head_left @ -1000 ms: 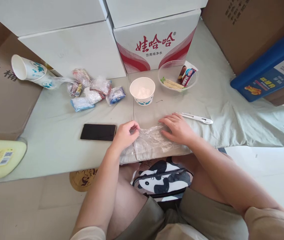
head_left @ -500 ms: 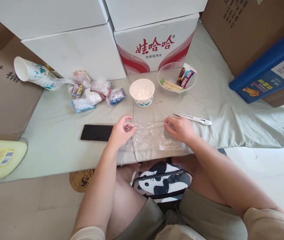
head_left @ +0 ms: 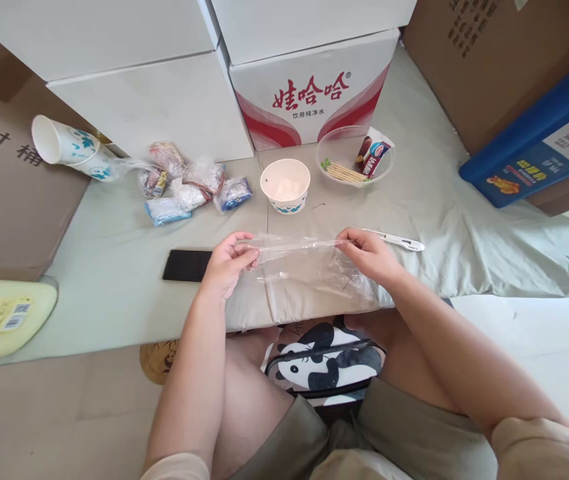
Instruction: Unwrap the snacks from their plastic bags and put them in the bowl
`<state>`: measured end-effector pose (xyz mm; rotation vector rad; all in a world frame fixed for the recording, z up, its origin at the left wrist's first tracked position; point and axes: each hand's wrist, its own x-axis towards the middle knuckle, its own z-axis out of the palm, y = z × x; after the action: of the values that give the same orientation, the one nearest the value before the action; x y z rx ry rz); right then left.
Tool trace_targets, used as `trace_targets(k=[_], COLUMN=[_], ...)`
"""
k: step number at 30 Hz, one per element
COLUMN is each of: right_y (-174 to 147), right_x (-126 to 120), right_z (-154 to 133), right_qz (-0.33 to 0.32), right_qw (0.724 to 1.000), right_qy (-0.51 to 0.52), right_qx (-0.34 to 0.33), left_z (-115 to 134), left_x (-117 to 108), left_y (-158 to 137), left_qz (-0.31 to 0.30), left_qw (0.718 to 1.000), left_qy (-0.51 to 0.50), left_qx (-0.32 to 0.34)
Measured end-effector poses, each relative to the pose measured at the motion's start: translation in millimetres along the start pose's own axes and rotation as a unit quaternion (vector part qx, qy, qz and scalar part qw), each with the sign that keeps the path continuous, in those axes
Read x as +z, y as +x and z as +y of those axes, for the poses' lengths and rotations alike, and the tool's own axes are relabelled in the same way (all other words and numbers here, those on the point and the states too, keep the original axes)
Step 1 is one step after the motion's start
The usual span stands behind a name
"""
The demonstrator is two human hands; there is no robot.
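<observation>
Between my two hands a clear plastic bag is drawn out sideways over the cloth near the table's front edge. My left hand pinches one end of it, beside a black phone that it partly covers. The other end is gripped by my right hand, with crumpled film hanging beneath the fingers. Just behind that hand lies a white utility knife. A white paper bowl with a blue leaf pattern stands beyond the bag, with something white inside.
Several plastic-wrapped snack packs lie at the left, near tipped paper cups. A clear plastic bowl holds thin sticks and a wrapped snack. White cartons wall off the back. A blue container leans at the right.
My left hand has moved left and my right hand slightly right, pulling the plastic bag wider and tauter between them. More of the phone is now covered by the left hand.
</observation>
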<state>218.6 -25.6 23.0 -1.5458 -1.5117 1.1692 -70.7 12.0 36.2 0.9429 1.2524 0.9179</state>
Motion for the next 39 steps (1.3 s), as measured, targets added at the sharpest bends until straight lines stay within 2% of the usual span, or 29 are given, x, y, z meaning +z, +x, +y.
trace_targets(k=[2, 4, 5, 6, 9, 10, 13, 17, 20, 23, 25, 28, 30, 34, 39], right_y=[-0.3, -2.0, -3.0, -3.9, -5.3, -5.3, -4.8, -5.6, -7.3, -7.3, -5.8, -3.3, -2.8, -3.5, -2.9], right_x=[-4.2, -8.5, -9.9, -10.5, -4.8, -0.4, 16.2, 31.1, 32.5, 31.8, 32.2, 34.0, 35.1, 36.1, 34.0], right_z=[0.9, 2.7, 4.0, 5.5, 10.3, 11.5, 11.4, 1.9, -5.6, -8.7, -8.5, -6.7, -4.9, 0.3, 4.9], right_qz=[-0.068, -0.161, -0.180, -0.170, -0.060, -0.050, -0.112, -0.191, -0.240, -0.180, -0.113, -0.051, -0.051, -0.076, -0.012], right_qw=[0.998, 0.987, 0.984, 0.985, 0.995, 0.994, 0.989, 0.979, 0.967, 0.976, 0.982, 0.982, 0.976, 0.975, 0.982], right_qy=[0.001, -0.004, -0.009, -0.014, 0.007, 0.025, 0.061, 0.050, 0.060, 0.121, 0.149, 0.181, 0.210, 0.202, 0.174], right_qx=[0.008, 0.004, -0.007, -0.026, -0.082, -0.090, -0.081, -0.058, -0.055, -0.037, -0.023, -0.016, -0.028, -0.055, -0.071], left_z=[0.0, 0.7, 1.2, 1.6, 2.0, 1.7, -0.5, -3.5, -3.4, -3.5, -6.2, -14.5, -19.8, -22.1, -17.2], left_x=[3.6, 7.3, 9.2, 11.2, 18.5, 21.1, 27.4, 27.1, 23.4, 24.7, 30.3, 42.6, 49.6, 54.3, 49.5], left_y=[2.0, 2.7, 2.4, 1.9, -0.3, -0.8, -1.7, -1.8, -0.7, 0.4, 0.2, -0.6, -0.3, 1.3, -1.8], left_qz=[0.042, 0.041, 0.030, 0.016, -0.019, -0.031, -0.075, -0.142, -0.155, -0.113, -0.146, -0.220, -0.202, -0.134, -0.163], left_qw=[0.999, 0.999, 0.999, 1.000, 1.000, 0.999, 0.997, 0.990, 0.986, 0.980, 0.978, 0.973, 0.978, 0.991, 0.986], left_qy=[-0.014, -0.022, -0.020, -0.015, -0.002, 0.001, 0.015, 0.016, -0.053, -0.148, -0.147, -0.047, 0.006, 0.027, 0.041], left_qx=[0.015, 0.018, 0.015, 0.012, 0.010, 0.011, 0.018, 0.016, 0.042, 0.070, 0.035, -0.044, -0.049, -0.012, -0.018])
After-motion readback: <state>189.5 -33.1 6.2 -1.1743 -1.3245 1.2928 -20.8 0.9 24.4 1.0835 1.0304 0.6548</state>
